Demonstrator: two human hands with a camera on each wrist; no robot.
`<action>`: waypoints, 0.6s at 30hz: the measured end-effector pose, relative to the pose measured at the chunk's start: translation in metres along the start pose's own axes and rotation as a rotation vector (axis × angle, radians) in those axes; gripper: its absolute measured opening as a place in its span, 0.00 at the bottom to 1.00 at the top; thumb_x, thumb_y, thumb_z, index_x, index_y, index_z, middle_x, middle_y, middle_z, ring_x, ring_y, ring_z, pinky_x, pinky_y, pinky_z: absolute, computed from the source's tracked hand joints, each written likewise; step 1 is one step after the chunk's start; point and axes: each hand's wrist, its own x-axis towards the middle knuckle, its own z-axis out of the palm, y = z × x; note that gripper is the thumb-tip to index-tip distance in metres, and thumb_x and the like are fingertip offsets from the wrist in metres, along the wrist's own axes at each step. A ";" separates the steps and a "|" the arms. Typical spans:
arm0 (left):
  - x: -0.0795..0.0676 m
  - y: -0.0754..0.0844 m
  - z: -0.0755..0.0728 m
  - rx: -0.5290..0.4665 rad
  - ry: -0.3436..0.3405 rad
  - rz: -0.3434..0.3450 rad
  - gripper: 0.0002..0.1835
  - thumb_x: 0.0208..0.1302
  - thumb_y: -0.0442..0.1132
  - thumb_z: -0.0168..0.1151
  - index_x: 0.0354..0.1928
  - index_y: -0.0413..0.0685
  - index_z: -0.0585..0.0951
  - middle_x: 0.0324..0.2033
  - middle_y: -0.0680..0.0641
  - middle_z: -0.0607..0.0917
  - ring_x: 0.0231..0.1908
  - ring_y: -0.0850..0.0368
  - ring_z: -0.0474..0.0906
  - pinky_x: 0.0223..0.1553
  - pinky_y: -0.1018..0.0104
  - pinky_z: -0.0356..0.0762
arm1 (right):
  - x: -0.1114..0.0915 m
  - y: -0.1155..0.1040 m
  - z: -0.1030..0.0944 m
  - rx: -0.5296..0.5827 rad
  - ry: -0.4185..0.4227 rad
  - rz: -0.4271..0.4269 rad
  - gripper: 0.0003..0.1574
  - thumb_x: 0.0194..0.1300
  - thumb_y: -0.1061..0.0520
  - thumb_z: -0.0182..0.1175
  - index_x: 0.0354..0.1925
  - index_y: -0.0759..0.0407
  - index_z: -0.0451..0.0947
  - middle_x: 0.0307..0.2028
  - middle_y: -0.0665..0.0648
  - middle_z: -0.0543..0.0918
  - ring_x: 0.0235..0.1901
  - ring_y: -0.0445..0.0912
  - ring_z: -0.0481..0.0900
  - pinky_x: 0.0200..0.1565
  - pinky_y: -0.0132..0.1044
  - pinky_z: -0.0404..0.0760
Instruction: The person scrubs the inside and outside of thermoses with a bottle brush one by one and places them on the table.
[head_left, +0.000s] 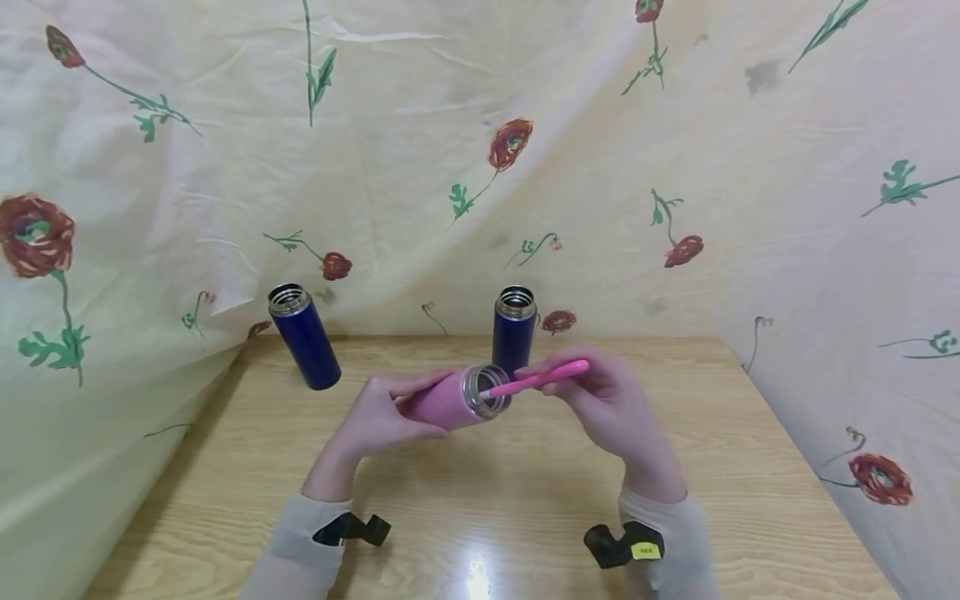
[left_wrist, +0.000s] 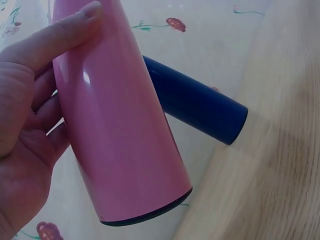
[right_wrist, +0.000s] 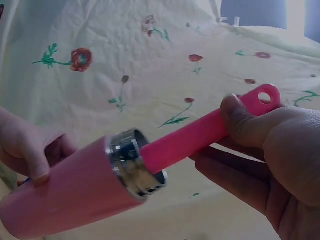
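Pink bottle [head_left: 441, 403] is in the left hand [head_left: 381, 417], held above the wooden table [head_left: 480, 492], tilted on its side, mouth toward the right hand [head_left: 603, 404]. Left fingers curl around the body, thumb across the near side — firm wrap, no gap to speak of.

Right hand pinches a pink handle [head_left: 543, 378] between thumb and fingers, close to the holed end. Handle's other end runs into the bottle's mouth through the steel-coloured neck [right_wrist: 129, 165]; a pale stem shows at the opening, rest is hidden inside, so can't tell what's on it.

Two dark blue bottles stand at the back of the table, both open-mouthed with metallic necks: left blue bottle [head_left: 307, 346] well apart, right blue bottle [head_left: 514, 337] partly hidden behind the pink bottle and right hand. Interiors dark — contents can't be made out. Flowered cloth [head_left: 405, 183] hangs behind.
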 end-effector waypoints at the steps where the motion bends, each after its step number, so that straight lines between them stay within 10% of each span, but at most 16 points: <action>1: 0.000 0.001 0.001 0.005 0.002 0.001 0.41 0.48 0.35 0.89 0.68 0.53 0.85 0.63 0.53 0.86 0.65 0.48 0.81 0.66 0.42 0.76 | 0.000 0.000 0.003 -0.017 0.006 0.038 0.22 0.65 0.83 0.62 0.49 0.64 0.84 0.46 0.57 0.93 0.38 0.41 0.88 0.34 0.30 0.81; 9: 0.001 -0.004 0.004 0.038 0.074 -0.068 0.42 0.46 0.36 0.90 0.67 0.59 0.85 0.61 0.55 0.87 0.62 0.51 0.83 0.65 0.45 0.78 | 0.004 -0.001 0.020 -0.071 0.072 0.159 0.18 0.66 0.75 0.69 0.51 0.62 0.88 0.42 0.57 0.92 0.33 0.45 0.86 0.34 0.32 0.84; 18: 0.002 -0.002 0.006 0.055 0.095 -0.088 0.41 0.47 0.39 0.90 0.68 0.58 0.85 0.62 0.53 0.86 0.63 0.49 0.83 0.65 0.41 0.77 | 0.011 -0.004 0.032 -0.003 0.377 0.423 0.13 0.69 0.68 0.72 0.51 0.71 0.85 0.41 0.64 0.91 0.37 0.47 0.92 0.40 0.44 0.91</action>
